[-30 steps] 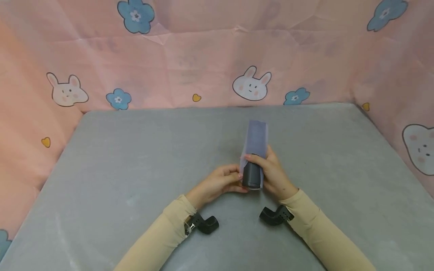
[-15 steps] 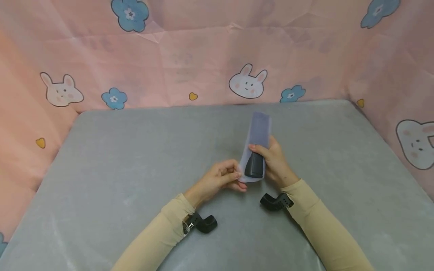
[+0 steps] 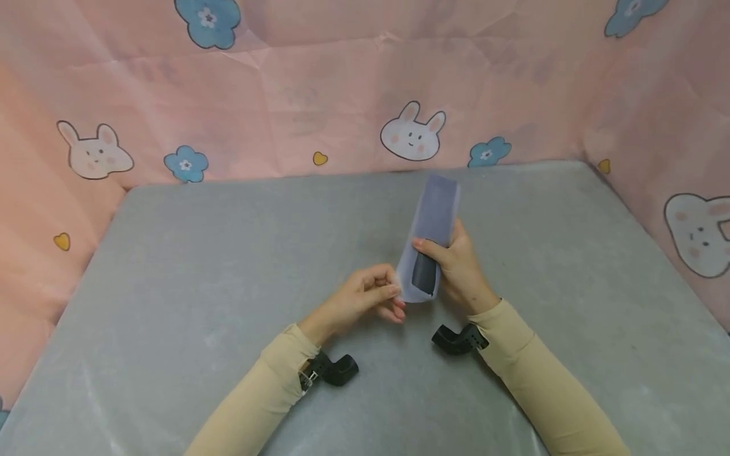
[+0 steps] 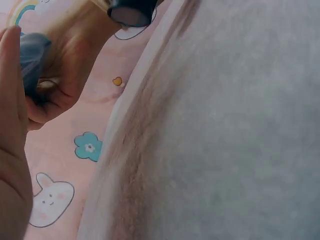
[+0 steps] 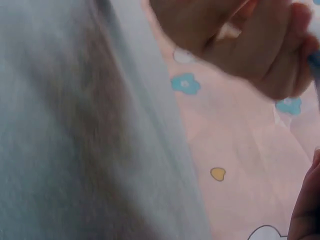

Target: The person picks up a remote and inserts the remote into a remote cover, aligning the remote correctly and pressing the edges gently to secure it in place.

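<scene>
In the head view my right hand [image 3: 462, 269] grips a dark, smooth, elongated object [image 3: 424, 275] together with a translucent bluish-purple strip-like sleeve or sheet [image 3: 436, 206]. The thumb lies across the dark object's upper part, and the sleeve extends beyond it, away from me. My left hand [image 3: 356, 297] pinches the sleeve's lower left corner between thumb and fingers. Whether the dark object lies inside the sleeve or on it, I cannot tell. In the left wrist view the bundle [image 4: 35, 50] shows only partly. The right wrist view catches my left hand [image 5: 255, 50], blurred.
A grey table top [image 3: 228, 253] spreads beneath both hands. Pink printed cloth [image 3: 319, 82] with rabbits and flowers hangs behind it and at both sides. Black wrist devices [image 3: 340, 370] are strapped over the beige sleeves.
The right hand has lifted the bundle slightly away from me. The left fingers have drawn the sleeve's lower corner out to the left, so more of it shows beside the dark object.
</scene>
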`<state>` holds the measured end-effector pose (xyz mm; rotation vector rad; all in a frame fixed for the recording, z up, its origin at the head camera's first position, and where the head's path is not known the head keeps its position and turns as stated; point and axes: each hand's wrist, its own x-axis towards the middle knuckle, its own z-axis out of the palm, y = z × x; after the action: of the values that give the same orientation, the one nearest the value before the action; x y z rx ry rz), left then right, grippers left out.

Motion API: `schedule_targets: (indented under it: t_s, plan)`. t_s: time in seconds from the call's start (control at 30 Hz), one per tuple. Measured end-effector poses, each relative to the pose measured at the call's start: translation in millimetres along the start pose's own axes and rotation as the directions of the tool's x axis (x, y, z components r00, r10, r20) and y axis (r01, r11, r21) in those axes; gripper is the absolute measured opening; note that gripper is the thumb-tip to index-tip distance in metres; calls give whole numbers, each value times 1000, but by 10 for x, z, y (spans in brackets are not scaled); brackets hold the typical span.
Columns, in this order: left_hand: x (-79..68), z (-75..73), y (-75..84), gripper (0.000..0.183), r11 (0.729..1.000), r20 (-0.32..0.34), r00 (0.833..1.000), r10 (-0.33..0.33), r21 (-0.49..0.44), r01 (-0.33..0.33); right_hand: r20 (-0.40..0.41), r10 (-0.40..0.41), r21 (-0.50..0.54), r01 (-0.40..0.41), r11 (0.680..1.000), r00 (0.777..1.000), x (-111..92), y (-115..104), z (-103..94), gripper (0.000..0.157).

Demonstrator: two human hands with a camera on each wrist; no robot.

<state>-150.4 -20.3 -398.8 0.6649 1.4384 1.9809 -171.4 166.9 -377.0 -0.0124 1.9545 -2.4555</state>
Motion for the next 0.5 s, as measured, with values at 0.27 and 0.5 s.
schedule_targets:
  t_s: [0.27, 0.5]
  plan:
    - [0, -38, 30, 16, 995, -58, 995, -77, 64, 80, 30, -27, -25, 27, 999, 999, -41, -6, 68, 70]
    - [2, -90, 12, 15, 991, -33, 999, -34, 129, 38, -49, -58, 2, 59, 998, 997, -40, 14, 77, 63]
